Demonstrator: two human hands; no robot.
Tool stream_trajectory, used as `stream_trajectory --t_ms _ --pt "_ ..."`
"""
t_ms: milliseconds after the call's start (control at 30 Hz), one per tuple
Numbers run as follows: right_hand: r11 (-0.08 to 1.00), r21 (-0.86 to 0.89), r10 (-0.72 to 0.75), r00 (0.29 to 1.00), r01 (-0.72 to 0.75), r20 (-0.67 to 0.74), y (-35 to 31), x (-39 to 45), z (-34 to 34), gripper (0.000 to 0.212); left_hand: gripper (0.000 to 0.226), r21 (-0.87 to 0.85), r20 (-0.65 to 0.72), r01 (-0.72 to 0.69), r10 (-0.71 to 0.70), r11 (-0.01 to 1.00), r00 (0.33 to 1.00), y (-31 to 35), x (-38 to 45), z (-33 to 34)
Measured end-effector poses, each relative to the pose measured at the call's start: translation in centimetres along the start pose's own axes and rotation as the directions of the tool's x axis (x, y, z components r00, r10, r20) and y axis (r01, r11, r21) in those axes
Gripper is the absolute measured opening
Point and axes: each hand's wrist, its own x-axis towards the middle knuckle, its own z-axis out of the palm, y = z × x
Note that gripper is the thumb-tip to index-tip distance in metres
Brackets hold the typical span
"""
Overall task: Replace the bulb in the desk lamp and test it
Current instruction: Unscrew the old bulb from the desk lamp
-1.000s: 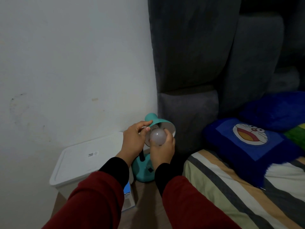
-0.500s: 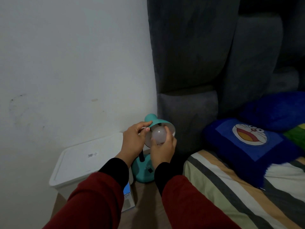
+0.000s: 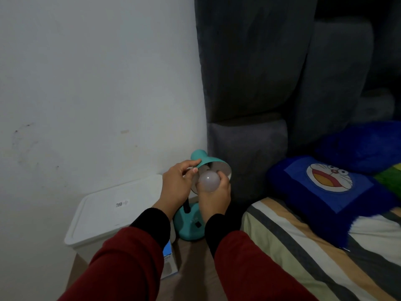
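Note:
A small teal desk lamp stands on the floor between a white box and the bed, its round base (image 3: 191,227) low and its shade (image 3: 208,161) tipped towards me. My left hand (image 3: 176,185) pinches the left rim of the shade. My right hand (image 3: 214,197) is closed around a white round bulb (image 3: 209,181), which sits at the mouth of the shade. The bulb is unlit. Its screw end and the socket are hidden behind the globe and my fingers.
A white lidded storage box (image 3: 112,213) stands against the wall at the left. A blue and white carton (image 3: 168,263) leans by it. The bed with striped sheet (image 3: 303,253) and blue cartoon pillow (image 3: 329,192) fills the right. A dark padded headboard (image 3: 249,83) rises behind.
The bulb has come slightly out and down from the shade's mouth, with my right hand still wrapped round it. My left hand keeps its hold on the shade.

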Motion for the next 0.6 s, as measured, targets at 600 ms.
stream_trajectory --t_ms 600 --pt "0.98 -0.173 -0.07 0.988 0.093 0.136 -0.8 -0.2 -2.2 0.063 0.035 0.007 0.009 0.021 -0.021 1.0 1.0 0.7 -0.7 -0.4"
